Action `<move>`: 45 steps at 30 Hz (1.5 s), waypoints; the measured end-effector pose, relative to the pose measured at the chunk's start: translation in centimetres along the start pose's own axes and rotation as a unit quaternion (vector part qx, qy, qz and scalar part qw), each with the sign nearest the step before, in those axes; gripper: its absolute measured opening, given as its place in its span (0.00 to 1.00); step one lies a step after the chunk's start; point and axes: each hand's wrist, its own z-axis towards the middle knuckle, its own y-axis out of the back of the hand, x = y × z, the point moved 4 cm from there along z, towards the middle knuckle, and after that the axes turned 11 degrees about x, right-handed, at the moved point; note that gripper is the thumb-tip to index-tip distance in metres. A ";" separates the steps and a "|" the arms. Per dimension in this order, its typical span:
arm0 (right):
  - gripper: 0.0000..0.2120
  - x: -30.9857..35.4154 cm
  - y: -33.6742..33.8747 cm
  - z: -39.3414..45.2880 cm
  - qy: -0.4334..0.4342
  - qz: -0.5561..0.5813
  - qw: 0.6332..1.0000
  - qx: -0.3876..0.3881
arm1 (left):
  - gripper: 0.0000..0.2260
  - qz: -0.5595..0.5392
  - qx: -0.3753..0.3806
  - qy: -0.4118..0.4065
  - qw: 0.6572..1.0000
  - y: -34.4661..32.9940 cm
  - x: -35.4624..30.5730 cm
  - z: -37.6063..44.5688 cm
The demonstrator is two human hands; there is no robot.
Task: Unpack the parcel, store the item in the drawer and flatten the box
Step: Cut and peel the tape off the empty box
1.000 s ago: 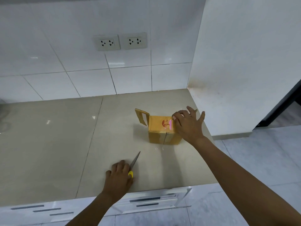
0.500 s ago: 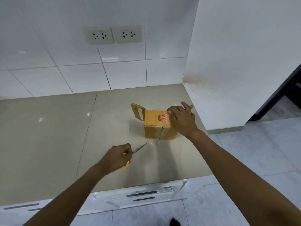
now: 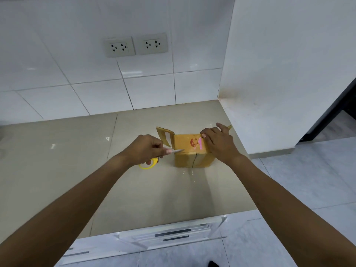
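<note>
My left hand (image 3: pixel 144 149) grips yellow-handled scissors (image 3: pixel 154 159), blade tip at the box (image 3: pixel 192 151) my right hand (image 3: pixel 219 145) steadies, fingers curled over its top edge. Opening step; next probably cutting the tape.

Both forearms reach forward over the counter. The left hand (image 3: pixel 143 150) is curled around yellow-handled scissors (image 3: pixel 154 160), blades pointing right. The right hand (image 3: pixel 218 142) rests palm down with fingers bent on the cardboard box (image 3: pixel 189 153).

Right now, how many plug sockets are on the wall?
2. The left socket and the right socket sit side by side on the white tiles, above the counter and the box. No others show.
</note>
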 end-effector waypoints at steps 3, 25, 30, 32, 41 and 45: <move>0.14 0.0 0.1 0.2 0.002 -0.010 1.000 0.003 | 0.14 0.019 0.031 0.005 0.999 -0.1 0.0 0.9; 0.13 -0.6 -0.2 1.1 -0.004 0.012 1.000 0.008 | 0.22 0.307 -0.024 -0.111 0.945 -1.4 -2.6 4.6; 0.14 -0.9 -0.5 1.7 -0.005 0.029 1.000 0.011 | 0.18 0.433 -0.110 -0.256 0.857 -2.9 -4.8 3.1; 0.14 -1.1 -0.4 1.8 -0.008 0.039 0.999 0.012 | 0.17 0.429 -0.139 -0.280 0.847 -3.1 -5.0 2.7; 0.07 0.6 1.4 0.7 0.034 -0.101 0.979 -0.176 | 0.15 0.155 -0.270 -0.066 0.948 -5.2 5.3 -2.5; 0.08 1.7 1.4 -0.2 0.075 -0.130 0.970 -0.191 | 0.03 0.180 -0.152 0.022 0.972 -9.6 10.8 -3.7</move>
